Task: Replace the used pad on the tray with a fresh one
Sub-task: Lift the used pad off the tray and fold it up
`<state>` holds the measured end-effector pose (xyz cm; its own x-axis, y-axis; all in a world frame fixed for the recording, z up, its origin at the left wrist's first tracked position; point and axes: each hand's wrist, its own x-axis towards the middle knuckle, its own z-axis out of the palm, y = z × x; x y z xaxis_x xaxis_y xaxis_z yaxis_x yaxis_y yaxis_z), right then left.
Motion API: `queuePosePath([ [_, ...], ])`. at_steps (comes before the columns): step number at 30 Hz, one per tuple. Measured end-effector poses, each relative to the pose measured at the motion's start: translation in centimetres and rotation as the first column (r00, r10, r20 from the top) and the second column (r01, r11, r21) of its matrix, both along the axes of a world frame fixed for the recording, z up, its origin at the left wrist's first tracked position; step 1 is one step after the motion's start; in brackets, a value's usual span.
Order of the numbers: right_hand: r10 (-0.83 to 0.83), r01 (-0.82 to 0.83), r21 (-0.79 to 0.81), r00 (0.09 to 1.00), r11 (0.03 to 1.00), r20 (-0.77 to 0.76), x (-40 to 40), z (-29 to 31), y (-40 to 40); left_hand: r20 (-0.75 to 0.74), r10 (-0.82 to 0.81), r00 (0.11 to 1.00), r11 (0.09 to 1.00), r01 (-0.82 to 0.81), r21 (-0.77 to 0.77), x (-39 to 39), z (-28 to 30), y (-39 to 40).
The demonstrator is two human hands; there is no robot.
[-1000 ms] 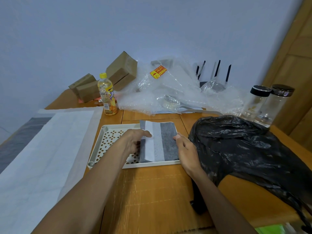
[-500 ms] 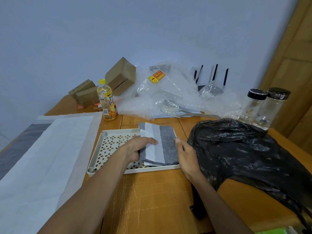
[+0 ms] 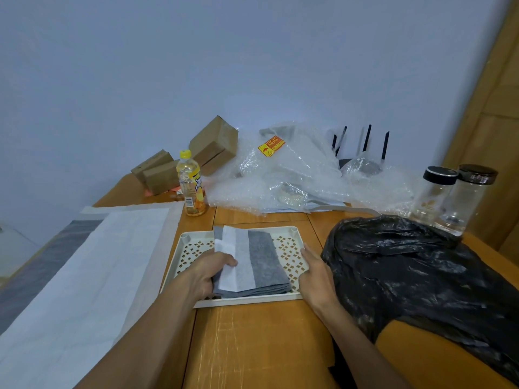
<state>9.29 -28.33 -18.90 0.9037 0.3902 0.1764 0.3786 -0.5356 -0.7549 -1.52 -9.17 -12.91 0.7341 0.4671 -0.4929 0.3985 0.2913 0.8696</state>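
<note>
Centre frame, on tray (image 3: 292, 297): folded pad (image 3: 261, 262), pinched by left hand (image 3: 209, 272); right hand (image 3: 314, 272) flat at tray edge (steadying). Risk: layers unfolding, slipping.

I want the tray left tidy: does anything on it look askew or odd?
Yes. The folded pad lies skewed on the tray, its white flap lifted under the left hand; the right hand rests at the tray's edge.
</note>
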Motion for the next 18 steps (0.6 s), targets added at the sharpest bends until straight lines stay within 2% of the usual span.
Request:
queuePosePath([
  [11, 0.022, -0.021, -0.104, 1.000, 0.994, 0.006, 2.6, 1.3, 2.0, 0.130, 0.014, 0.991, 0.998, -0.005, -0.070, -1.1, 1.5, -0.2],
  [18, -0.012, 0.011, -0.063, 1.000, 0.998, -0.014, 5.0, 1.4, 3.2, 0.191, -0.006, 0.981, 0.995, 0.025, -0.097, -1.9, 2.2, -0.2],
])
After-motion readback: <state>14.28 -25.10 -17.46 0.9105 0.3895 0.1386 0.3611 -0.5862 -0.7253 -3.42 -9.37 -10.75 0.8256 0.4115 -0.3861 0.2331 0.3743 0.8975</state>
